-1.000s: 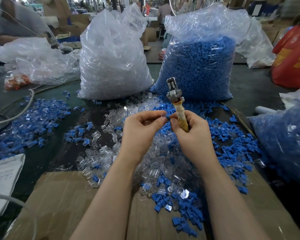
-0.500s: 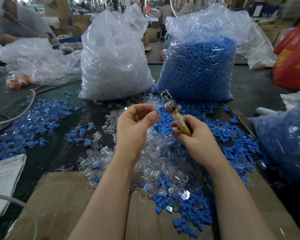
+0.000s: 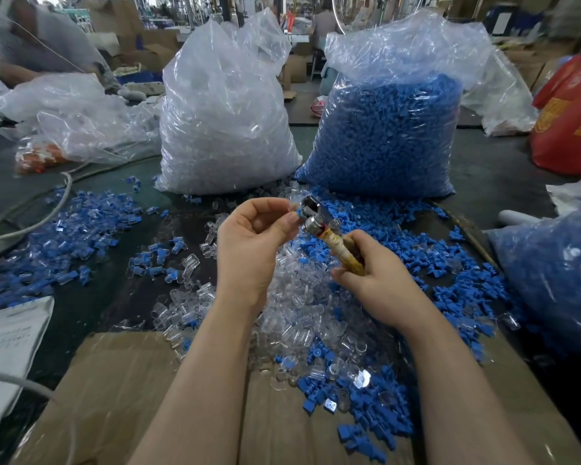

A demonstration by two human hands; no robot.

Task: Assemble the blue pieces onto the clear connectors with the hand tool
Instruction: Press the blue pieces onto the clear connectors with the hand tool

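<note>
Landmark: clear bag of blue pieces [image 3: 386,135], crinkly film, packed about two-thirds full with small blue plastic parts, top gathered loose. Just left of it, matching clear bag [image 3: 228,119] stuffed with transparent connectors, glossy and wrinkled. Right of the blue bag, a red printed bag [image 3: 571,122]; at the right edge nearer the camera, another film bag [image 3: 550,273] of blue parts.

In front of the blue bag, on the dark surface [image 3: 503,169], a mixed heap of loose clear connectors [image 3: 296,307] and blue pieces [image 3: 457,283]; some spill onto flat brown cardboard [image 3: 114,391].

Above that heap, left hand [image 3: 252,243] pinches a small blue-and-clear part [image 3: 294,213] between thumb and fingertips, against the shiny metal head of the hand tool [image 3: 329,234]. Right hand [image 3: 376,283] curls around the tool's yellowish, worn wrapped handle. Tool tilted, head pointing up-left.

Far left of the blue bag, pile of blue-and-clear parts [image 3: 67,229].
</note>
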